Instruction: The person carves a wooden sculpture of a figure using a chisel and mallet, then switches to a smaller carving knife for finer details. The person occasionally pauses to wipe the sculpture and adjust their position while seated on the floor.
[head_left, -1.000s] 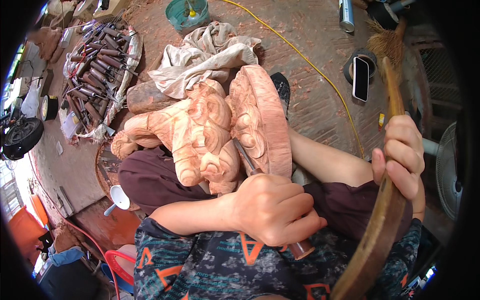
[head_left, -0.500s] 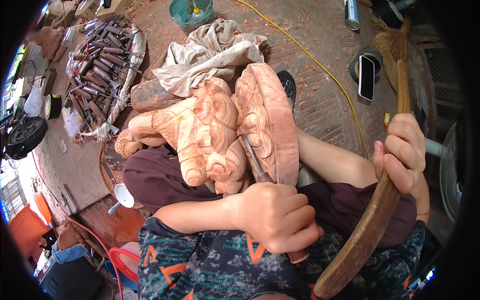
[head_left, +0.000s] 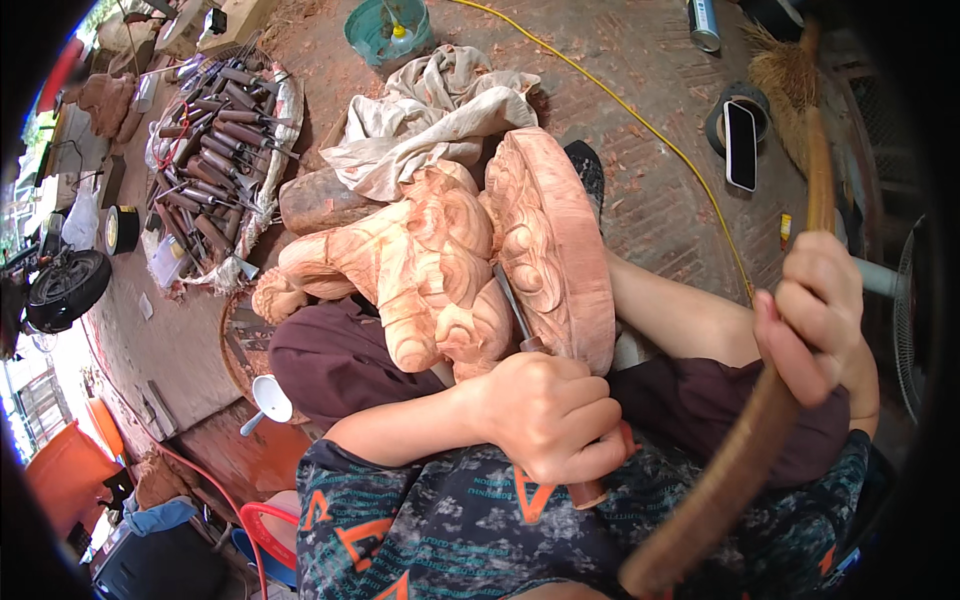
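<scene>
A reddish wood carving with swirling relief lies on its side across my lap, its thick rounded base toward the right. My left hand is closed around the wooden handle of a chisel. The metal blade points away from me, its tip at the groove between the carved body and the base. Over on the right, my right hand grips a long, curved wooden club. Its thick end hangs low near the chisel's butt, apart from it and smeared by motion.
Many wooden-handled carving tools lie heaped on a sack at the left. A crumpled cloth covers part of a log behind the carving. A phone, a straw broom, a yellow cable and a fan are to the right.
The whole view has shifted, so the carving appears slightly farther right. My left hand with the chisel sits a little closer to the carving. The club has become blurred in my right hand.
</scene>
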